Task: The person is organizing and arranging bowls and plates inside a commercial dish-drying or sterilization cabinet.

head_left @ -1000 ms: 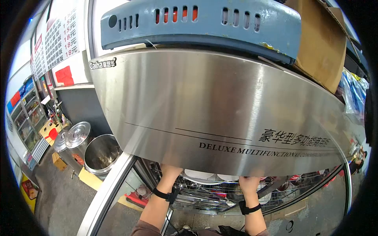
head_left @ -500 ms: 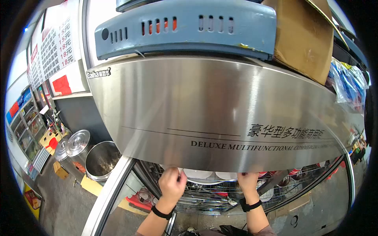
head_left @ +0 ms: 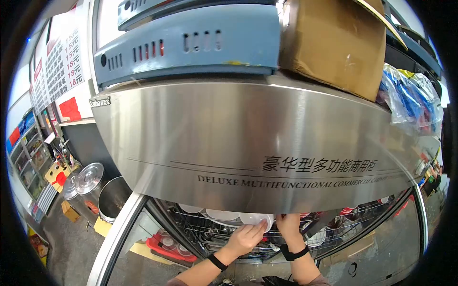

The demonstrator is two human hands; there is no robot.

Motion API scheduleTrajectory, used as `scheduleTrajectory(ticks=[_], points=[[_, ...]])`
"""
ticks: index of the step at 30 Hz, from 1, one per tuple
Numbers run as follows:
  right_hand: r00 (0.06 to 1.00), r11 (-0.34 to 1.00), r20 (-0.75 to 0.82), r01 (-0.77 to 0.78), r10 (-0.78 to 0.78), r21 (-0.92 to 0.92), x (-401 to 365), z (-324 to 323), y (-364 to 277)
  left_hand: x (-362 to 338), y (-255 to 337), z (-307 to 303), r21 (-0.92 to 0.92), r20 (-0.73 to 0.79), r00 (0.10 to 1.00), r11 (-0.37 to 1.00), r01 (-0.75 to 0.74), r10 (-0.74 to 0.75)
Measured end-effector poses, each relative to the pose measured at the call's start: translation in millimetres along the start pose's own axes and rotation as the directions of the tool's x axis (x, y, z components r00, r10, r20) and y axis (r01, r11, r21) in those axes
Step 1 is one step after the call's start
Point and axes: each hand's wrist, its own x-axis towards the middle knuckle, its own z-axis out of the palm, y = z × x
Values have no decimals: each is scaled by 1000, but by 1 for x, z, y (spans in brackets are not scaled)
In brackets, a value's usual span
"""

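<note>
My left hand [head_left: 245,238] reaches into the steel cabinet [head_left: 229,148] with its fingers closed at the rim of a white bowl [head_left: 250,218]. Just to the right, my right hand [head_left: 289,231] is raised under the cabinet's front panel. Its fingers look curled, but the panel's lower edge hides part of them, and I cannot make out what they hold. More white dishes [head_left: 223,214] stand left of the bowl on the wire rack [head_left: 214,233]. Both wrists wear dark bands.
Glass doors stand open, the left one with a pale frame [head_left: 117,240]. Blue slotted crates [head_left: 191,45], a cardboard box [head_left: 338,47] and a plastic bag [head_left: 412,100] sit on top. Large metal pots [head_left: 114,198] are at left; a red tray [head_left: 167,248] shows through the glass.
My left hand has moved right, from the left dishes to the bowl near my right hand. My right hand stays near the same spot. The view has turned slightly right.
</note>
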Motion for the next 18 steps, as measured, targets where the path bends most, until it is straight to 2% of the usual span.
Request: scheduleTrajectory(ticks=[2,3,6,7,11,14,17,18], points=[[999,999,4,35,-35,-22,-3,-5,5,7,0,9,38,14,999,998,49,-49],[991,993,-91,103,-98,52,-1,-10,2,10,0,13,44,32,998,998,47,-48],[999,977,-12,36,-34,209,0,-32,-18,16,-1,24,45,53,998,998,43,-45],[993,970,-63,115,-104,214,3,-33,-25,20,0,28,33,38,998,999,40,-42],[993,982,-34,113,-109,153,4,-30,-29,27,6,38,33,58,990,992,124,-126],[963,969,-109,247,-247,-16,9,-20,-22,33,9,35,48,72,978,980,195,-198],[968,964,-16,246,-249,-98,2,-12,-11,36,6,28,22,94,977,982,190,-191],[972,968,-13,233,-235,-99,1,-10,-10,35,6,25,10,182,957,974,228,-226]])
